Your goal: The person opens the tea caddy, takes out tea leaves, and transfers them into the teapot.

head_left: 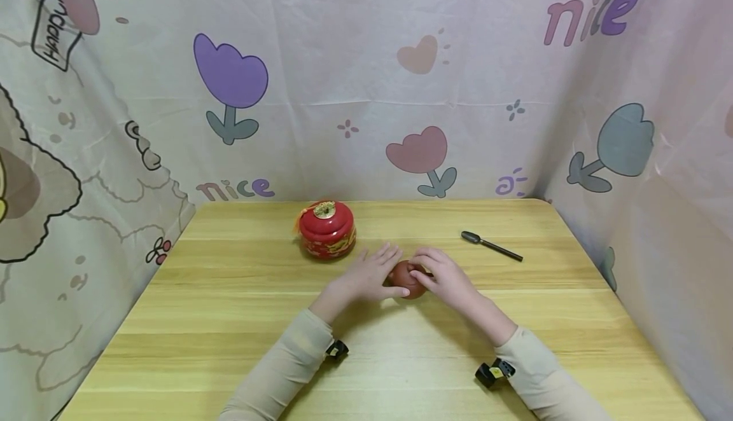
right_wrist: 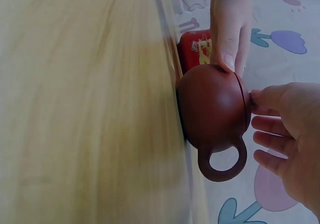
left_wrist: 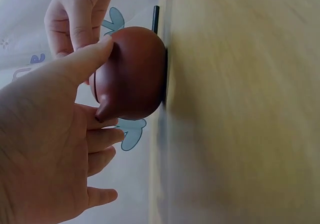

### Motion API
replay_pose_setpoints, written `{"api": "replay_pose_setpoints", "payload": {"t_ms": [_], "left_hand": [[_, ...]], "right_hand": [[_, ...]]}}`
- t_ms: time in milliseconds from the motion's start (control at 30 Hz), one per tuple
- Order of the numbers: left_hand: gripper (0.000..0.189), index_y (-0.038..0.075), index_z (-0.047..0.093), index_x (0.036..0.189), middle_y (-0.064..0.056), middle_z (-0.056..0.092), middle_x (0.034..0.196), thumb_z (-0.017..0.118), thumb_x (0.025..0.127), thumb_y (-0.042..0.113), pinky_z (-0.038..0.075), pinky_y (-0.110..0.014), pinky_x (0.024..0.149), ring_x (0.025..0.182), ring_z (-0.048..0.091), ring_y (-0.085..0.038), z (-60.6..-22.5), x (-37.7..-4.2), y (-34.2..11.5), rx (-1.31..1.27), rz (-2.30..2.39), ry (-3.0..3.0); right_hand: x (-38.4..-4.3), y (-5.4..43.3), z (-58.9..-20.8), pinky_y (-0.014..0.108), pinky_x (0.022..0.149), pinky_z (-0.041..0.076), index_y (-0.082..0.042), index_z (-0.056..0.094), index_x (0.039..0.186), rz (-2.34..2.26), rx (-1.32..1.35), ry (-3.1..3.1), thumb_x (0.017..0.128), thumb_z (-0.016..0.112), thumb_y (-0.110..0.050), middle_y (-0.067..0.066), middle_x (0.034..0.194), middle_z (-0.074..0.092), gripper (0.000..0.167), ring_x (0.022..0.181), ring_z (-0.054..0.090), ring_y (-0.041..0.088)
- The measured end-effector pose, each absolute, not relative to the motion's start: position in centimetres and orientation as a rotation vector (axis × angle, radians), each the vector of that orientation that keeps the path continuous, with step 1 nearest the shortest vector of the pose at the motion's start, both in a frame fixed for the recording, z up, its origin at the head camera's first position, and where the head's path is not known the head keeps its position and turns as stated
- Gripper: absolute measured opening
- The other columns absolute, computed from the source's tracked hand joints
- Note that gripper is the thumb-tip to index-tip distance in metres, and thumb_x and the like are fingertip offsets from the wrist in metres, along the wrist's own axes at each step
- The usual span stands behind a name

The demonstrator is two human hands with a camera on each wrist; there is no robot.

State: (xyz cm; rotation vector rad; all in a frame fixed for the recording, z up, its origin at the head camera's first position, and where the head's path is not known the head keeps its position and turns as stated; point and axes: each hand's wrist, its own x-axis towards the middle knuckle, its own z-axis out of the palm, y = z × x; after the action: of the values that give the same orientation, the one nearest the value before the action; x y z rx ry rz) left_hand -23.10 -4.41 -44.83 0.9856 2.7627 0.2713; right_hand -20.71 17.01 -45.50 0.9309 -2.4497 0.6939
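A small reddish-brown clay teapot [head_left: 413,289] stands upright on the table. My right hand [head_left: 446,278] comes from the right and pinches the knob of the teapot's lid [right_wrist: 247,104] between thumb and finger; the lid sits on the pot. Flat and spread, my left hand [head_left: 369,276] is at the pot's left side, its thumb touching the body near the lid's edge. Above the left hand's fingers in the left wrist view juts the short spout [left_wrist: 103,108]. The ring handle [right_wrist: 204,159] faces the right arm.
A round red lidded jar [head_left: 326,236] with gold decoration and an orange tassel stands at the back, left of the teapot. A thin black stick-like tool with a wider oval end [head_left: 495,248] lies at the right. A printed curtain [head_left: 343,58] hangs behind the wooden table [head_left: 195,306].
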Motion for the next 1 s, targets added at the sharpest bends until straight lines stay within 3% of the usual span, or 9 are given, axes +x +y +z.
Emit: {"api": "replay_pose_setpoints", "payload": {"t_ms": [733,1000], "left_hand": [[0.092,0.014,0.018,0.157,-0.004,0.016,0.165,0.036,0.090,0.075,0.018,-0.056,0.121,0.154,0.008,-0.022,-44.9,-23.2,-4.2,0.984,0.166,2.761],[0.092,0.012,0.021,0.156,-0.007,0.019,0.164,0.039,0.090,0.073,0.019,-0.058,0.121,0.154,0.010,-0.023,-45.0,-23.4,-4.3,1.025,0.166,2.774]], "right_hand": [[-20.9,17.9,-43.1,0.037,0.085,0.057,-0.006,0.070,0.097,0.644,0.911,-2.375,0.084,0.074,-0.009,0.010,0.105,0.066,0.013,0.098,0.063,0.023],[-21.1,19.8,-42.4,0.037,0.079,0.056,-0.004,0.071,0.093,0.606,0.874,-2.284,0.079,0.078,-0.005,0.012,0.102,0.065,0.016,0.096,0.061,0.024]]}}
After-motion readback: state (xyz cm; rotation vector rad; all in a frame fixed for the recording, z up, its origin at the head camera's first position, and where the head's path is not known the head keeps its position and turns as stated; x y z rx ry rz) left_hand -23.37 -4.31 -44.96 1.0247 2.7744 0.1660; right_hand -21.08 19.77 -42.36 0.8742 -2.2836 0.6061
